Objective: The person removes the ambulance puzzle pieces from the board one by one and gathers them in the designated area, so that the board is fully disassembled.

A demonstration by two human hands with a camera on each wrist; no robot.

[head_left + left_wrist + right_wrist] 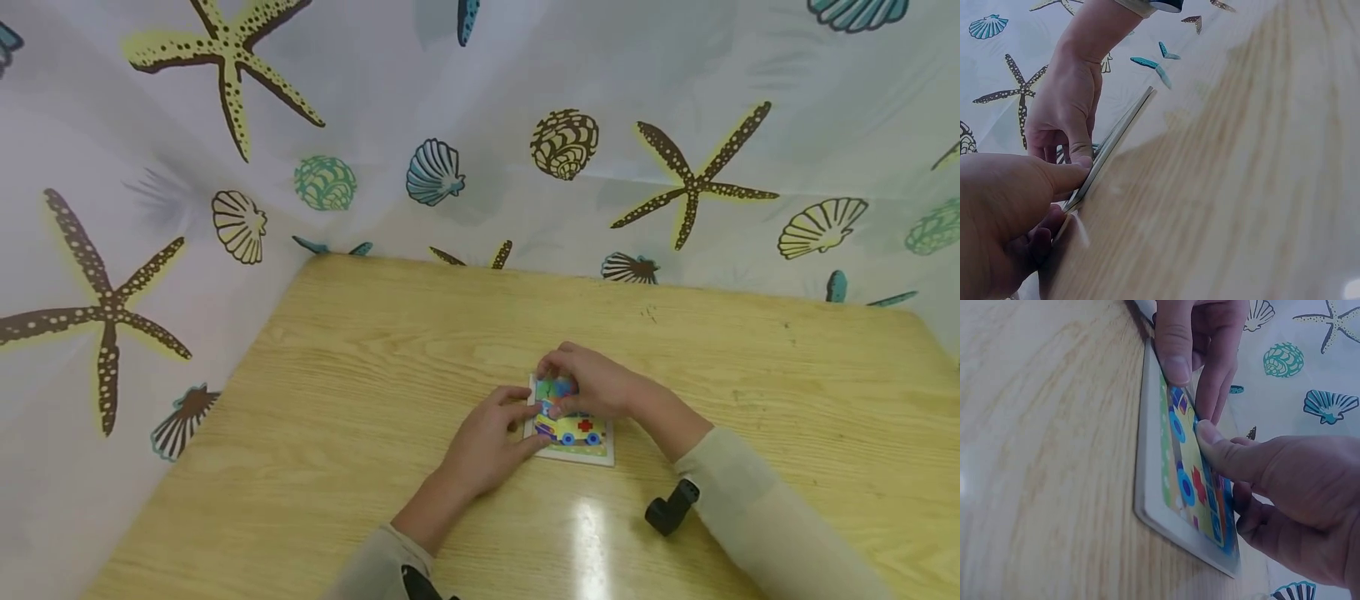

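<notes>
A small square picture board (573,456) with a pale border lies flat on the table. Its picture shows a yellow ambulance with a red cross (1199,484) and blue wheels. My left hand (487,442) is at the board's left side, with thumb and extended fingers touching the picture near that edge. From the right, my right hand (596,381) reaches over the upper part. Its thumb (1210,432) rests on the picture, while the other fingers bend at the far edge. Whether a loose piece sits between them is hidden. The left wrist view shows the board (1119,134) edge-on.
The board lies on a light wood-grain table (337,375). A white cloth (480,92) printed with starfish and shells hangs along the table's back and left sides. A black wrist device (671,508) sits at my right sleeve (757,500).
</notes>
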